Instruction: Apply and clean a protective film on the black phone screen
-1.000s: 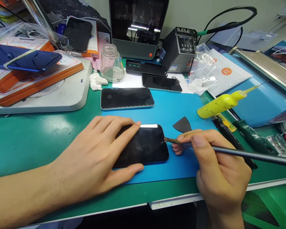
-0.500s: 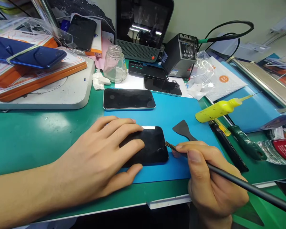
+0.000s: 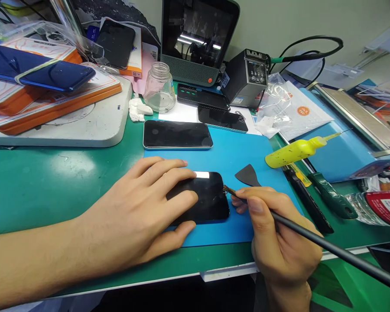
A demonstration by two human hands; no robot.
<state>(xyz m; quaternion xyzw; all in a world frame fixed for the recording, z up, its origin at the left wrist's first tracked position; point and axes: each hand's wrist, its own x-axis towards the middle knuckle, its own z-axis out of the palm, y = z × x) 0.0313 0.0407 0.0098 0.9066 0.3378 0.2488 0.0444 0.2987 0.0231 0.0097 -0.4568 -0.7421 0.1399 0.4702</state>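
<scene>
A black phone (image 3: 208, 201) lies face up on a blue mat (image 3: 234, 156). My left hand (image 3: 139, 212) rests flat on its left part, fingers spread over the glass, thumb at the near edge. My right hand (image 3: 279, 238) pinches a thin black brush (image 3: 328, 247) like a pen. The brush's bristle tip touches the phone's right end, and its handle runs off to the lower right. A black plastic pry tool (image 3: 247, 175) lies on the mat just behind my right fingers.
A second dark phone (image 3: 177, 134) lies at the mat's far edge, two more (image 3: 222, 119) behind it. A yellow squeeze bottle (image 3: 295, 151), green screwdriver (image 3: 331, 199), glass jar (image 3: 159, 89), soldering station (image 3: 247, 78) and small screen (image 3: 198, 39) stand around. Orange boxes (image 3: 52, 99) pile up left.
My right hand has shifted slightly left and nearer, tilting the brush handle lower to the right. The bristle tip stays at the phone's right end. My left hand stays on the phone.
</scene>
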